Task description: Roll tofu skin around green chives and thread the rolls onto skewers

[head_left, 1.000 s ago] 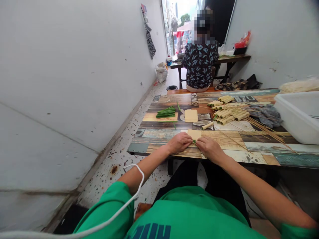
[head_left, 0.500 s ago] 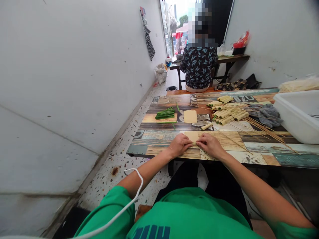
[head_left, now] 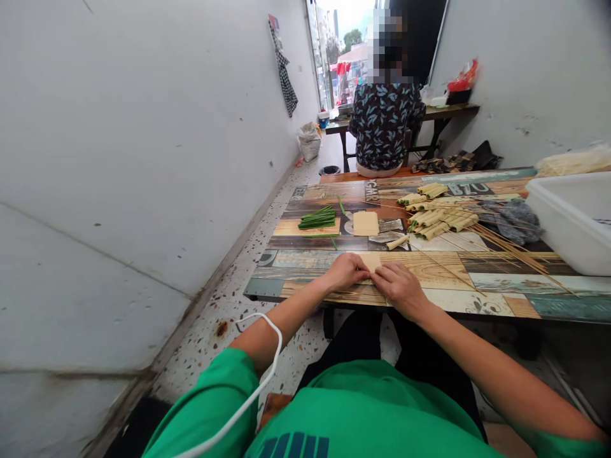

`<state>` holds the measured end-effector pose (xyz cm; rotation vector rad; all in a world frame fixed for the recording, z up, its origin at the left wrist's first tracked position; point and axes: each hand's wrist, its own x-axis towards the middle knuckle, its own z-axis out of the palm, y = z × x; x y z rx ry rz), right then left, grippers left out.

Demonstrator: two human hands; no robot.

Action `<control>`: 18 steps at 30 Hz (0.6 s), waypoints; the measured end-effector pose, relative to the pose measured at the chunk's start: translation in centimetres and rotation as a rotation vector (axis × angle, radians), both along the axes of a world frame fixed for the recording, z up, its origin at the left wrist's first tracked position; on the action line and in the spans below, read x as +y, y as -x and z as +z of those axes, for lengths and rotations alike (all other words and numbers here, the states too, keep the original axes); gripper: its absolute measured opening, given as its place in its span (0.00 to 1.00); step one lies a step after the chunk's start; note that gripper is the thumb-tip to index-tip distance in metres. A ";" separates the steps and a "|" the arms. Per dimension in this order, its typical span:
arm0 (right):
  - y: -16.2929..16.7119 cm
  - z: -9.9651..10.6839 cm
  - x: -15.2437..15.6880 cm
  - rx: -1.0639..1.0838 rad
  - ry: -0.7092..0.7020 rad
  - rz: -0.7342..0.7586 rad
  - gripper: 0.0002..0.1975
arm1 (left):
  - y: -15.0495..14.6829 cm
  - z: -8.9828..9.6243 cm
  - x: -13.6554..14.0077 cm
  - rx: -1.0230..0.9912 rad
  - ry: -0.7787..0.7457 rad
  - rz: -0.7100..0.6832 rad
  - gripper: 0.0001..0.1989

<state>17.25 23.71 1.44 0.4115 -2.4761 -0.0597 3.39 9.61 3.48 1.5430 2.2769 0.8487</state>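
A thin pale-yellow tofu sheet lies near the table's front edge, partly covered by my fingers. My left hand pinches its near edge from the left. Close beside it, my right hand has its fingers closed on the same edge. The filling, if any, is hidden under my fingertips. Just beyond are a pile of square tofu sheets and one finished roll. A bundle of cut green chives rests to the left. Several rolls with green ends are heaped to the right.
Thin wooden skewers spread over the patterned table on the right. Behind them are a grey cloth and a white plastic tub. A person sits facing away beyond the table. A white cable crosses my left arm.
My right hand has shifted slightly left and turned over the near edge, its fingers now nearer the left fingertips. Less of the sheet shows. The person ahead has moved slightly.
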 end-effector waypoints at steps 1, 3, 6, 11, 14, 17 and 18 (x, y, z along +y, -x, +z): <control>0.1 -0.2 0.0 0.015 -0.012 -0.007 0.11 | 0.1 0.1 0.0 -0.014 0.016 0.003 0.04; 0.5 -0.4 0.2 0.026 -0.015 -0.018 0.10 | 0.1 0.1 0.1 -0.047 0.039 0.018 0.04; 0.9 -0.5 0.6 -0.013 0.005 -0.013 0.09 | 0.0 0.0 -0.1 -0.068 0.063 0.053 0.07; 1.6 -0.4 0.9 -0.077 0.011 0.011 0.11 | -0.7 -0.1 -1.1 0.227 -0.050 0.095 0.11; 1.9 -0.4 1.1 -0.124 0.038 0.014 0.11 | -1.3 -0.3 -1.7 0.463 -0.079 -0.004 0.10; 2.1 -0.3 1.3 -0.165 0.057 0.028 0.12 | -1.7 -0.5 -1.9 0.559 -0.021 -0.034 0.12; 2.1 -0.2 1.4 -0.172 0.061 0.033 0.12 | -1.7 -0.6 -1.8 0.572 -0.005 -0.027 0.12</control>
